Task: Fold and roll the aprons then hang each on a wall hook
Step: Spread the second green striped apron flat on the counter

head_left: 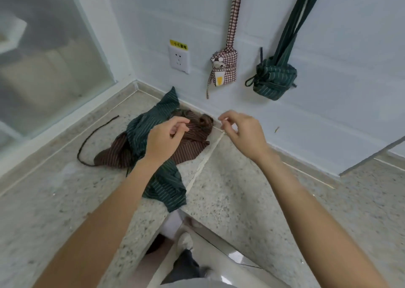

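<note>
A heap of two aprons lies on the speckled stone counter (230, 200) near the wall corner: a green striped apron (166, 184) tangled with a brown striped apron (186, 149). The brown one's dark cord (87, 138) trails to the left. My left hand (164, 138) hovers over the heap with its fingers curled, fingertips by the brown cloth; whether it pinches any cloth is unclear. My right hand (243, 132) hangs in the air to the right of the heap, fingers loosely curled, holding nothing visible. On the wall hang a rolled checked apron (225, 68) and a rolled green striped apron (276, 79).
A white wall socket (179, 59) with a yellow label sits left of the hung aprons. A frosted glass panel (43, 57) closes off the left side. The counter's inner edge drops to the floor, where a foot (185, 241) shows.
</note>
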Action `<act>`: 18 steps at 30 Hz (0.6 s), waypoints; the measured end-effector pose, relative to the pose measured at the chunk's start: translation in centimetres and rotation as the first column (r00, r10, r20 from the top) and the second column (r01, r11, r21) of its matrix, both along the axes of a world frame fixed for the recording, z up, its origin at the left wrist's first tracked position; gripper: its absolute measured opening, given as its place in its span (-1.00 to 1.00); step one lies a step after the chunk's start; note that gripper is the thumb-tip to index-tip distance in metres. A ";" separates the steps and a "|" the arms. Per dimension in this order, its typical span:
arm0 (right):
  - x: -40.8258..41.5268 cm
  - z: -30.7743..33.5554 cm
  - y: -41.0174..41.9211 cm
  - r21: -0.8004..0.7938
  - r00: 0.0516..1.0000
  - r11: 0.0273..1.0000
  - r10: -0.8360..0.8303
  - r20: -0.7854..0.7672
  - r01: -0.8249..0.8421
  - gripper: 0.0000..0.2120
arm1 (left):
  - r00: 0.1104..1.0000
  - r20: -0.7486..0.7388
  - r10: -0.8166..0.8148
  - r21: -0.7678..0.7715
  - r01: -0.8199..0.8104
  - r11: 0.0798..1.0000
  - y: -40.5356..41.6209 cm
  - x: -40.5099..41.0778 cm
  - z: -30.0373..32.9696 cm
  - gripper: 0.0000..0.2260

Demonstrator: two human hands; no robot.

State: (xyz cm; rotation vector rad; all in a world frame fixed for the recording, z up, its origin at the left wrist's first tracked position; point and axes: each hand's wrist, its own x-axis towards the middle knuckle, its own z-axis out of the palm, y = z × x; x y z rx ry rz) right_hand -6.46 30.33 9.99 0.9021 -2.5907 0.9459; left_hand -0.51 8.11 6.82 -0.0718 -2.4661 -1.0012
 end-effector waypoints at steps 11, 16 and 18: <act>-4.7 -12.4 -18.0 0.422 0.905 0.857 0.112 0.411 -0.298 -0.35 | 0.571 0.762 0.306 -0.188 -0.258 0.948 -12.3 0.7 -13.1 0.08; -9.6 -14.9 -24.7 0.508 0.917 0.786 0.182 0.354 -0.352 -0.13 | 0.551 0.773 0.315 -0.159 -0.313 0.936 -11.8 -0.9 -15.9 0.18; -11.1 -15.5 -27.3 0.572 0.901 0.714 0.204 0.382 -0.404 -0.02 | 0.531 0.788 0.313 -0.141 -0.340 0.930 -11.6 -1.1 -16.6 0.18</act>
